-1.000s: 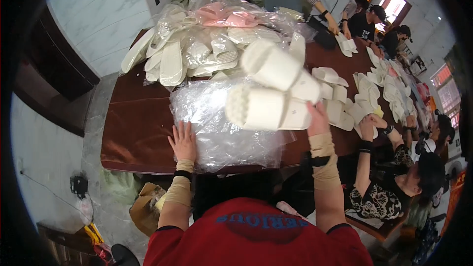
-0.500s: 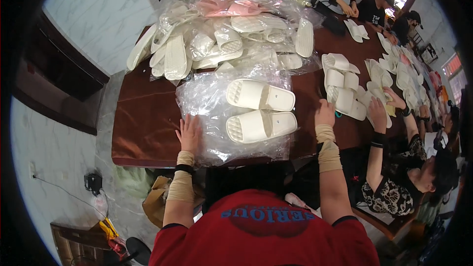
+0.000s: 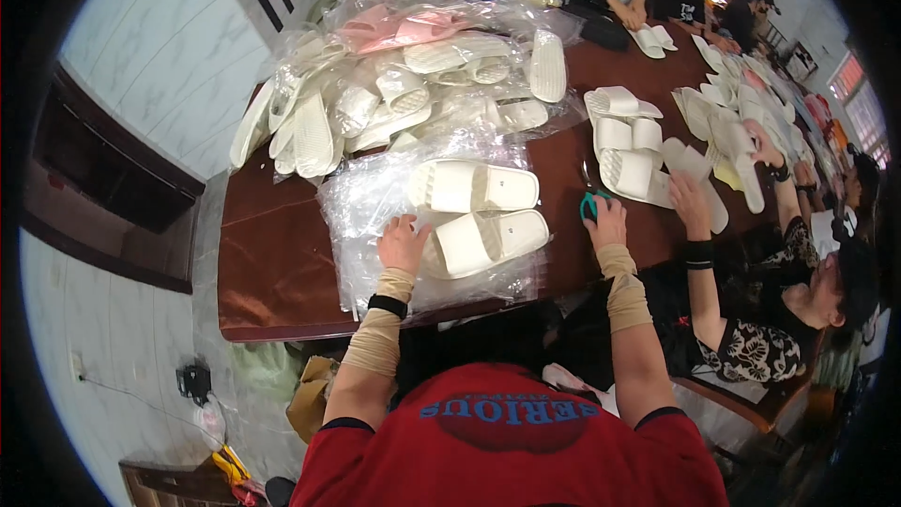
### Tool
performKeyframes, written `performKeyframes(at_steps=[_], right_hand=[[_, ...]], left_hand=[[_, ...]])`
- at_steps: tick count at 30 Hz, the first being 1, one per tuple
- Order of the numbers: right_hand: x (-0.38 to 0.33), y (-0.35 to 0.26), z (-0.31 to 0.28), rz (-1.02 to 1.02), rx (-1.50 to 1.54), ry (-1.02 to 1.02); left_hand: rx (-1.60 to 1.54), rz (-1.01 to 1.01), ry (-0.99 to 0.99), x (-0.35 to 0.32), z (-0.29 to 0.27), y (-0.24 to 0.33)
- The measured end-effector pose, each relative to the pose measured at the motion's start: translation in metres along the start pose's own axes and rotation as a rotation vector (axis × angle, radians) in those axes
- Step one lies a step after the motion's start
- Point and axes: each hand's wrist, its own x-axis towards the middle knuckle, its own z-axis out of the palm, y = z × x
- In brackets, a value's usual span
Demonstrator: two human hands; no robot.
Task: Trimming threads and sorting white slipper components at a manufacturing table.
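Two cream slide slippers, an upper one and a lower one, lie side by side on a stack of clear plastic bags before me. My left hand rests on the bags at the lower slipper's toe end, fingers bent and apart, holding nothing visible. To the right of the pair, my right hand has its fingers closed at the teal handles of a pair of scissors. The blades point away over the brown tabletop. My fingers partly cover the handles.
Bagged slippers are heaped at the back left, with a pink pair on top. More loose cream slippers lie to the right. A co-worker's hand reaches in close beside my right hand. Other people work farther along the table.
My left hand has moved right across the bags to the lower slipper. The scissors have shifted left with my right hand, their handles showing more. The whole view has turned slightly.
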Motion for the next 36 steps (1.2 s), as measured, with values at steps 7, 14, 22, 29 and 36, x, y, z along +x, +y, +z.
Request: performKeyframes(at_steps=[7,14,22,29,36], right_hand=[[-0.001,0.007,0.002,0.049,0.009,-0.043],[-0.015,-0.013,-0.006,-0.061,0.146,-0.259],[-0.005,-0.112,-0.074,-0.285,0.155,-0.085],[0.019,-0.123,-0.099,-0.079,-0.197,0.14],[-0.016,-0.21,-0.08,-0.78,-0.138,-0.056]], left_hand=[[-0.253,0.024,0.098,-0.003,0.015,-0.016],[-0.851,-0.274,0.043,-0.007,-0.001,-0.011],[-1.216,-0.492,-0.055,-0.018,-0.025,0.002],[-1.253,-0.47,-0.028,-0.024,-0.03,-0.002],[-1.28,-0.406,-0.006,-0.025,-0.028,0.005]])
